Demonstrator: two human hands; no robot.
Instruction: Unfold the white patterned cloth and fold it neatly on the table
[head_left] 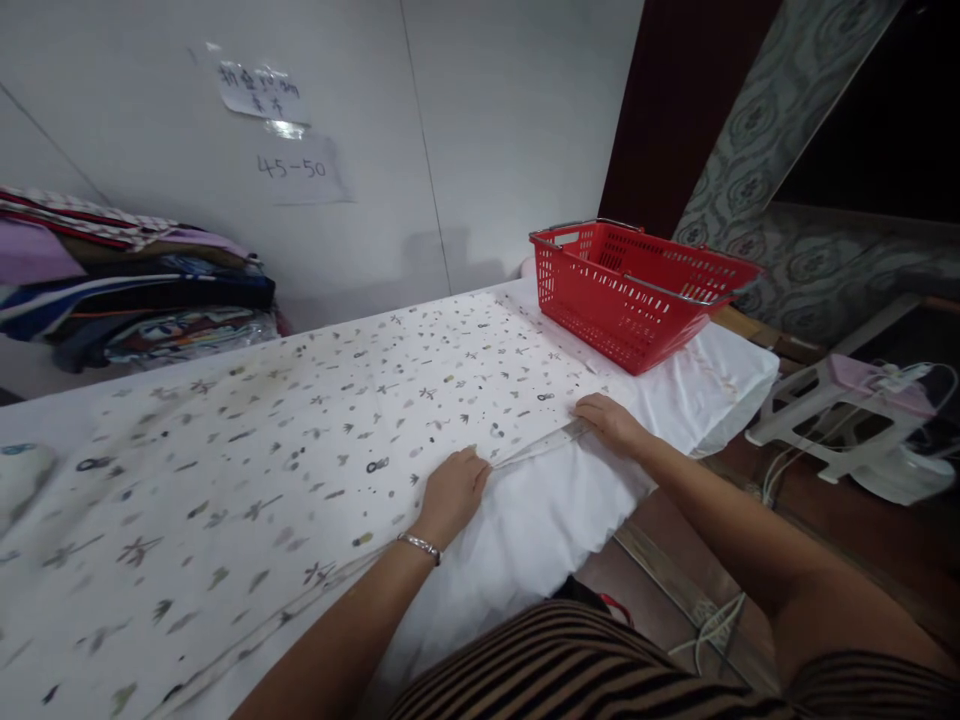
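Note:
A white cloth with small printed figures (390,390) lies spread flat over a table covered by a plain white cloth (525,530). At the printed cloth's near edge, my left hand (454,490) has its fingers closed on the edge, with a silver bracelet at the wrist. Farther right, my right hand (609,422) pinches the same edge near the cloth's right corner. Between the two hands the edge runs in a narrow fold. Both thumbs are partly hidden.
A red plastic basket (630,300) stands at the table's back right. Folded clothes (135,280) are piled behind the table at the left. A white bundle (22,480) lies at the left edge. To the right is a plastic stool (862,420) with cables.

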